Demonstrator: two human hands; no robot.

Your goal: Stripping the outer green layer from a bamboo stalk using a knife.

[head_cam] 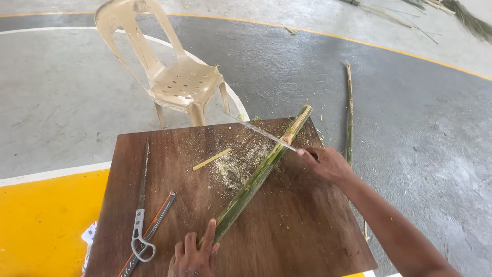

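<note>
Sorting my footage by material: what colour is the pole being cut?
Green bamboo pole, paler and yellowish toward its far end; head view.

free: table [287,231] near-right, bare wood | blocked: bamboo pole [256,177] diagonal across centre; saw [141,215] along left edge

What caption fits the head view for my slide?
Left hand steadies a bamboo pole on a wooden table while the right hand draws a blade across it.

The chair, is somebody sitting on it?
No, the plastic chair beyond the wooden table has a bare seat, with nobody on it.
</note>
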